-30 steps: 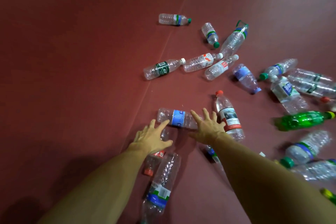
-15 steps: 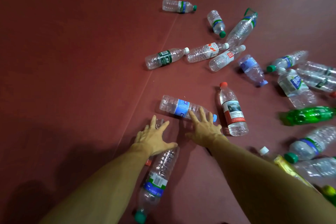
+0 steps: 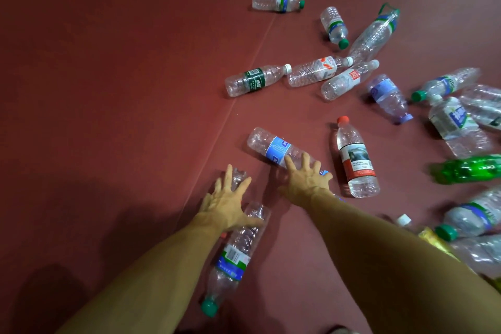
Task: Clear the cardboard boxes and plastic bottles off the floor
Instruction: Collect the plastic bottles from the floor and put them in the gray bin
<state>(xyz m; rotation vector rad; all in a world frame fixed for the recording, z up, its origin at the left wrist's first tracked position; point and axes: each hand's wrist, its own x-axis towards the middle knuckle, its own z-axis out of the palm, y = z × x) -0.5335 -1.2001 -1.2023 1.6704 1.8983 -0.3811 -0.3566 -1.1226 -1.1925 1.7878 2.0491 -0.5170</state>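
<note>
Just left of the red-capped bottle (image 3: pixel 355 160), the right hand (image 3: pixel 306 180) lies spread, unclenched, on the blue-labelled bottle (image 3: pixel 276 150), probably to rake it in. Further left, the left hand (image 3: pixel 226 205), fingers straight, covers a mostly hidden clear bottle (image 3: pixel 238 175). Bottles far right are cut off, and no boxes show.

left hand (image 3: pixel 226 205) on green-cap bottle (image 3: pixel 233 257) | right hand (image 3: pixel 306 183) on blue-label bottle (image 3: pixel 275 149)
</note>
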